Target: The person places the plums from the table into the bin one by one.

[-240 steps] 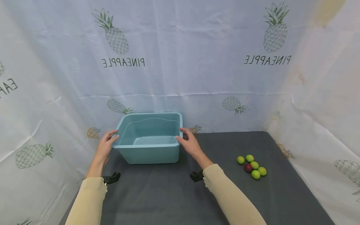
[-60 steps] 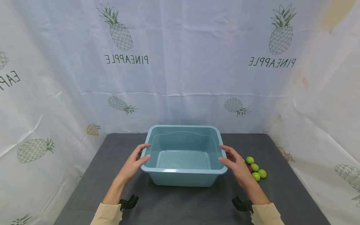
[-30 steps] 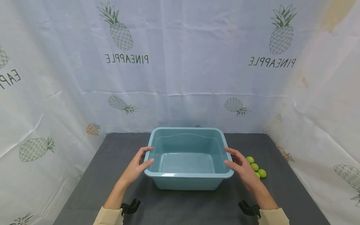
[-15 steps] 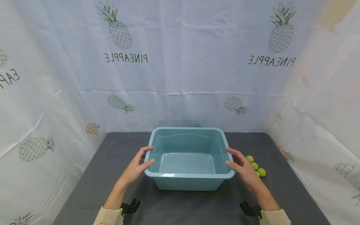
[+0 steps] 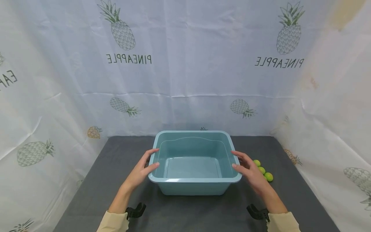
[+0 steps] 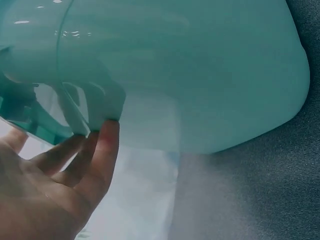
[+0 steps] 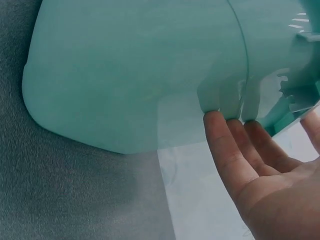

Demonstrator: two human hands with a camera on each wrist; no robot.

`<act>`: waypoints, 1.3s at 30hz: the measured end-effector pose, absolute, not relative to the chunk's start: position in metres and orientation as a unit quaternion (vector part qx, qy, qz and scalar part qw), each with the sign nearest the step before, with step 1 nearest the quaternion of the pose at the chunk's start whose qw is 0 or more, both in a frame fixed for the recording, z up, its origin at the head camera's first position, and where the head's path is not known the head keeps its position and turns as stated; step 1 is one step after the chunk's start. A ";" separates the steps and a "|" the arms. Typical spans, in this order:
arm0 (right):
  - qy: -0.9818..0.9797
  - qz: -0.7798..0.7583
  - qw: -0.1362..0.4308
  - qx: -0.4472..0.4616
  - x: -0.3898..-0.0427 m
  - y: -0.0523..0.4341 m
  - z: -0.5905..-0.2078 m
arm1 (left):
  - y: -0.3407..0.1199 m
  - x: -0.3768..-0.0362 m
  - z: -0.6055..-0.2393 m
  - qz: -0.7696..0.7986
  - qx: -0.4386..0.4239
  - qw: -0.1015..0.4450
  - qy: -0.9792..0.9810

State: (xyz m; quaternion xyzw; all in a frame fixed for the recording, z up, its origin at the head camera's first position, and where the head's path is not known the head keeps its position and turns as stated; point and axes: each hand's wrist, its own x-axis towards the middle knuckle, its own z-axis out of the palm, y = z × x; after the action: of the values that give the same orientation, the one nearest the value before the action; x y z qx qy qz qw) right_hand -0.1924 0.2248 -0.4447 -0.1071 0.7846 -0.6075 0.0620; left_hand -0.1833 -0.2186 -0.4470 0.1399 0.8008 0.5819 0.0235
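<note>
A light blue plastic basin [image 5: 192,188] stands upright on the dark grey tabletop, with nothing inside it. My left hand [image 5: 139,174] grips its left rim, the thumb over the edge. In the left wrist view, the other fingertips [image 6: 107,137] press the outer wall below the rim. On the opposite side my right hand [image 5: 252,175] holds the right rim in the same way. Its fingers [image 7: 222,137] touch the outer wall in the right wrist view.
Several green limes [image 5: 269,177] lie just beyond my right hand, which partly hides the group. The grey table [image 5: 95,193] ends at white curtains [image 5: 191,71] printed with pineapples, at the back and both sides.
Since eight seconds ago, both hands have brought the basin from the back left to the table's middle, nearer to me. Over the last second it has stayed nearly still.
</note>
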 end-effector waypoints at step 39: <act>0.872 -0.459 -0.158 -0.056 -0.191 0.296 -0.476 | -0.211 -0.184 -0.457 0.576 0.144 -0.038 0.804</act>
State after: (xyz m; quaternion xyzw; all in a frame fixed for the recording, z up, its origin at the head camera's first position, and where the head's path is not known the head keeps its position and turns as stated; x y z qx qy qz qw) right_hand -0.1909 0.2961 -0.4759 -0.0559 0.8723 -0.4593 -0.1579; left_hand -0.1835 -0.2108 -0.4570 0.1439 0.8038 0.5760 -0.0383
